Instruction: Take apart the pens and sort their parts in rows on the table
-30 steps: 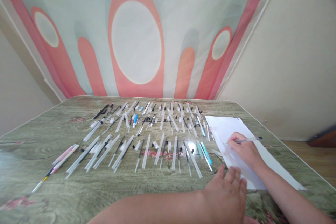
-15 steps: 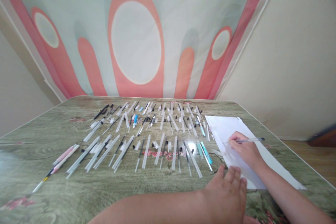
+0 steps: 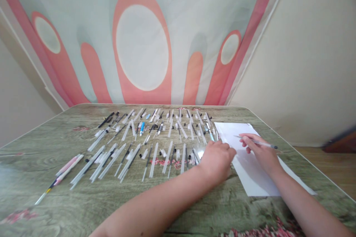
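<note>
My right hand (image 3: 258,150) is closed around a slim clear pen (image 3: 260,143) with a dark end, held above a white sheet of paper (image 3: 267,181). The pen's thin tip points left over the sheet. My left hand (image 3: 217,159) is beside the paper's left edge, over the right end of the pen rows. Its fingers are bent and pressed together; whatever they may hold is hidden. Behind that hand lies a light blue and white pen (image 3: 210,132). Translucent pen barrels (image 3: 183,158) and dark-tipped refills (image 3: 170,161) lie to its left.
Several rows of pen parts cover the middle of the wood-patterned table (image 3: 111,203), with small caps among them. A blue pen part (image 3: 142,129) lies in the second row. Pink and white pens (image 3: 68,166) lie at the left. A patterned backdrop (image 3: 180,18) hangs behind the table.
My left hand has lifted off the near-left side of the paper and moved up and left, its fingers curling. My right hand has tilted slightly, still holding the pen.
</note>
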A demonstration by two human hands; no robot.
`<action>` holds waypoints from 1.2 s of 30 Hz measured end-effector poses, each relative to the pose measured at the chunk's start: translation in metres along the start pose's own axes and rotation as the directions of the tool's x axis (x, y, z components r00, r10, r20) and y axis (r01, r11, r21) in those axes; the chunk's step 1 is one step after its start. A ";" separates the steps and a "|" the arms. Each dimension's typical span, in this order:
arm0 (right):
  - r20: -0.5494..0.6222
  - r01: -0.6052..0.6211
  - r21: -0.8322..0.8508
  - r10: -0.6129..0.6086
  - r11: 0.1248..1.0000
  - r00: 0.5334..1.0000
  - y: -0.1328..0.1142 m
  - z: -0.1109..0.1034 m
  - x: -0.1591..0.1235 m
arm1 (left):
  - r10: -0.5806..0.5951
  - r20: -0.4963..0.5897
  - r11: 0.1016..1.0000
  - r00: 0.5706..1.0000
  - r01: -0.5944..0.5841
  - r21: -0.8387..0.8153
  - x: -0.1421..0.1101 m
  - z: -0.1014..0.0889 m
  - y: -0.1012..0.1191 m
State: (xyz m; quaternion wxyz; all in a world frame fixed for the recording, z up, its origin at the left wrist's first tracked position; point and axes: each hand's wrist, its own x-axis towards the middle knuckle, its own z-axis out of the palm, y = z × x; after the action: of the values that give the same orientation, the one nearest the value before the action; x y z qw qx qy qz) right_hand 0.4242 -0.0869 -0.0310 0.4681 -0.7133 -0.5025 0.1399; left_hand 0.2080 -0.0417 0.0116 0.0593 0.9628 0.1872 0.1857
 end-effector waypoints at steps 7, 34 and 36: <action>-0.011 -0.014 0.013 0.015 1.000 1.000 0.002 -0.001 0.002 | -0.044 0.090 0.997 0.995 0.038 0.065 0.014 0.010 -0.022; 0.042 -0.072 0.375 0.060 0.924 0.997 -0.007 -0.001 -0.001 | -0.156 0.196 0.796 0.968 0.241 -0.556 -0.003 -0.013 -0.038; 0.064 -0.088 0.451 0.066 0.888 0.996 -0.019 0.000 -0.003 | -0.213 0.281 0.546 0.936 0.353 -0.760 -0.020 -0.024 -0.053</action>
State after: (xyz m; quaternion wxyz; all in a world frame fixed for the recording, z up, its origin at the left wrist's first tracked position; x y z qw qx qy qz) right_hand 0.4119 -0.0882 -0.0162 0.6035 -0.6003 -0.4385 0.2883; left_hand 0.1639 0.0002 0.0171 0.5282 0.8006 0.2317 0.1621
